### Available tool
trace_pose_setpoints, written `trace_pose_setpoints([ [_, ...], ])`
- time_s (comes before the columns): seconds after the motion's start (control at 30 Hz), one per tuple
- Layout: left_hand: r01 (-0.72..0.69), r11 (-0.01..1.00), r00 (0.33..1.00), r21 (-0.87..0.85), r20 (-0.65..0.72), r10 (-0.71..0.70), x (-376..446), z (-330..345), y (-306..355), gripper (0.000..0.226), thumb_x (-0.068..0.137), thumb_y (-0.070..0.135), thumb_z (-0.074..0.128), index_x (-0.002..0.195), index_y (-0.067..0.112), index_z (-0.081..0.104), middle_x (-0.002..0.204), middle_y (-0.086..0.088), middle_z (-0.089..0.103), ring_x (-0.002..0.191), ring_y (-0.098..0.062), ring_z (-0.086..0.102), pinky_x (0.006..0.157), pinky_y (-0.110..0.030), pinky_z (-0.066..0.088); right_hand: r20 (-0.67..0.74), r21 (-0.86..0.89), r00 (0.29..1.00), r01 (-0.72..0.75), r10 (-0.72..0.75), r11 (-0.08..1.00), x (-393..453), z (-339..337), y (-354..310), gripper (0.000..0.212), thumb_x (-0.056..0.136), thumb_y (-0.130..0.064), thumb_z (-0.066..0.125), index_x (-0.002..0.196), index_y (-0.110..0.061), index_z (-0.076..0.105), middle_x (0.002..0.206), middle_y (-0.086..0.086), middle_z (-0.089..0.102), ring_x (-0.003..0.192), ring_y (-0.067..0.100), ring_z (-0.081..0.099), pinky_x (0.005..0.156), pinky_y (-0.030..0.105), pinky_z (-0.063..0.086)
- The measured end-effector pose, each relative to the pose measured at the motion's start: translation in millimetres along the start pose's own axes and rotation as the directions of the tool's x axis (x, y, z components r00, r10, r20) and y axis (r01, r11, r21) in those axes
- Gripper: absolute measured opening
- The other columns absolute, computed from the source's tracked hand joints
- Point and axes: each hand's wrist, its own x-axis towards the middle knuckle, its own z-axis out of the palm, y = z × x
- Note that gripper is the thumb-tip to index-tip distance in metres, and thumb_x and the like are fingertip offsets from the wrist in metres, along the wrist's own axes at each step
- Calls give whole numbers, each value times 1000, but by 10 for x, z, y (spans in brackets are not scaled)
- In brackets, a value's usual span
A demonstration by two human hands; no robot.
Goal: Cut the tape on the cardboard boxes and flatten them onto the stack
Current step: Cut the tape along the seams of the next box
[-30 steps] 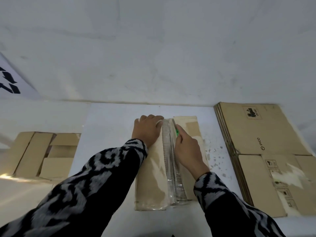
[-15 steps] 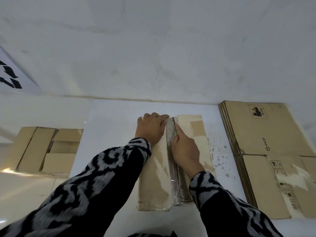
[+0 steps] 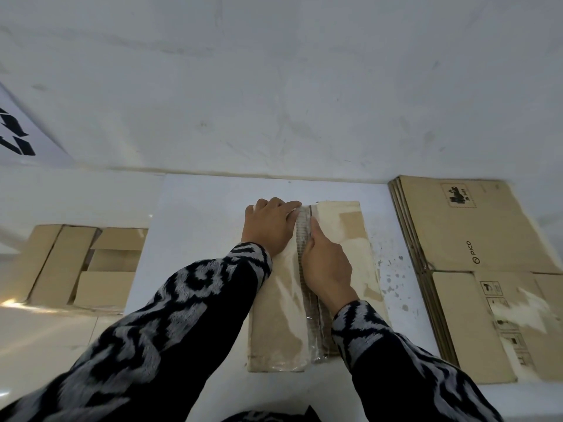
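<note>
We're looking at the box (image 3: 313, 284) lying at the middle of the white table (image 3: 195, 214), its taped seam (image 3: 304, 248) running away from us. The left hand (image 3: 269, 228) is pressing flat on its far left flap, fingers straight. The right hand (image 3: 327, 266) is curling over the seam; what it's gripping, we cannot tell. The flat stack (image 3: 475, 269) is sitting well right, open boxes (image 3: 82, 266) left.

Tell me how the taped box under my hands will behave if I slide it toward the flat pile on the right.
The box lies low and flat, so it probably won't tip or roll. Glossy tape and a smooth white table suggest an easy slide. It's likely light but bendy along the seam, so push with the left hand spread.
</note>
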Motion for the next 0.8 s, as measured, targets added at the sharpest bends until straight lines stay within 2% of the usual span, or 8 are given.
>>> trace_pose_setpoints([
  [0.23, 1, 1000, 1000, -9, 11, -1, -4, -6, 1, 36, 103, 47, 31, 130, 43, 55, 121, 7, 60, 115, -23, 49, 100, -44, 34, 9, 4, 1000, 2, -2, 1000, -5, -24, -2, 53, 104, -27, 23, 155, -38, 18, 83, 1, 61, 77, 22, 59, 71, 37, 50],
  [0.47, -1, 1000, 1000, -5, 13, 1, -6, -10, 4, 36, 103, 47, 31, 130, 43, 55, 121, 7, 59, 116, -24, 49, 101, -44, 34, 48, -43, 999, 12, -10, 999, 3, -81, -48, 59, 101, -21, 24, 157, -33, 12, 106, 10, 65, 94, 29, 60, 83, 41, 50],
  [0.7, -1, 1000, 1000, -3, 25, 1, -4, -9, 9, 36, 103, 47, 31, 130, 43, 55, 123, 6, 59, 117, -24, 48, 101, -45, 34, 60, -183, 998, -9, 20, 983, 26, -118, -88, 63, 99, -16, 27, 158, -28, 9, 115, 14, 63, 100, 31, 61, 79, 36, 46],
  [0.8, -3, 1000, 1000, 4, 22, 3, -12, -15, 11, 36, 103, 47, 30, 130, 43, 55, 123, 6, 59, 116, -25, 49, 101, -45, 34, 58, -229, 998, 13, 0, 973, 11, -89, -79, 63, 99, -16, 27, 158, -27, 8, 111, 13, 63, 94, 30, 60, 74, 35, 44],
])
